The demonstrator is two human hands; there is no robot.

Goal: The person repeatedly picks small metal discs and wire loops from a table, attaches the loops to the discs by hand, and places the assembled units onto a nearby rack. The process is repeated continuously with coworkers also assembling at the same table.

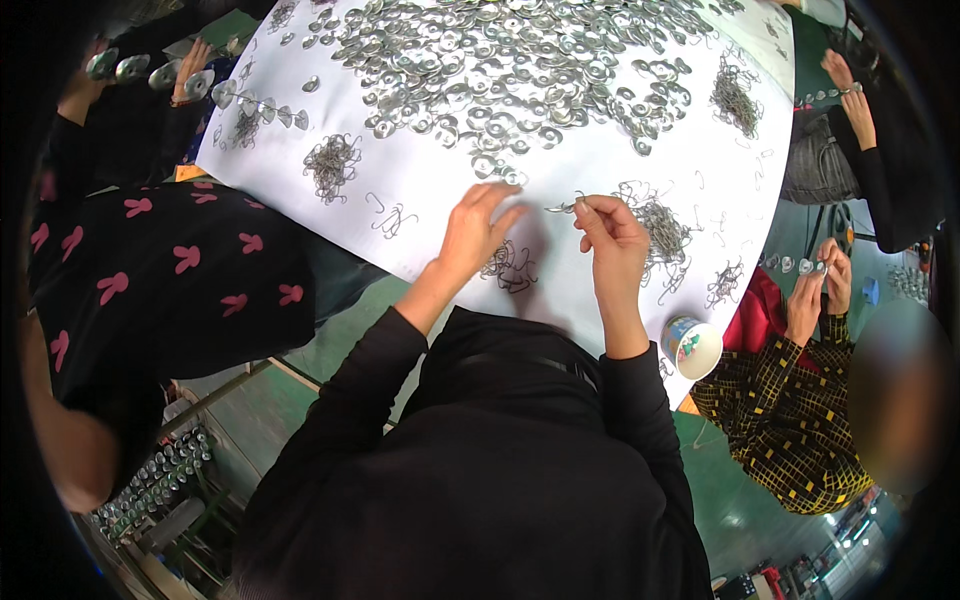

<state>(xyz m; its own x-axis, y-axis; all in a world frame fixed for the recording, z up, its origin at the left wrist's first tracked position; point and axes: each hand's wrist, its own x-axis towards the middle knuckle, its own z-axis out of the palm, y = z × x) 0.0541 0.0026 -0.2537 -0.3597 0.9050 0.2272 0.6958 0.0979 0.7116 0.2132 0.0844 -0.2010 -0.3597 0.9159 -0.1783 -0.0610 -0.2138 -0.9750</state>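
Observation:
My left hand reaches over the white table with its fingers stretched out and the thumb apart. Its fingertips are at a small round metal disc on the near edge of a big pile of shiny discs; whether they touch it I cannot tell. Thumb and forefinger of my right hand pinch another metal disc, seen nearly edge-on above the table. A heap of thin wire hooks lies right of that hand. Below my hands is a smaller cluster of hooks.
More wire hooks lie in heaps at the left and far right. A paper cup with small coloured bits stands at the table's right edge. Several people work around the table, with strings of discs in some of their hands.

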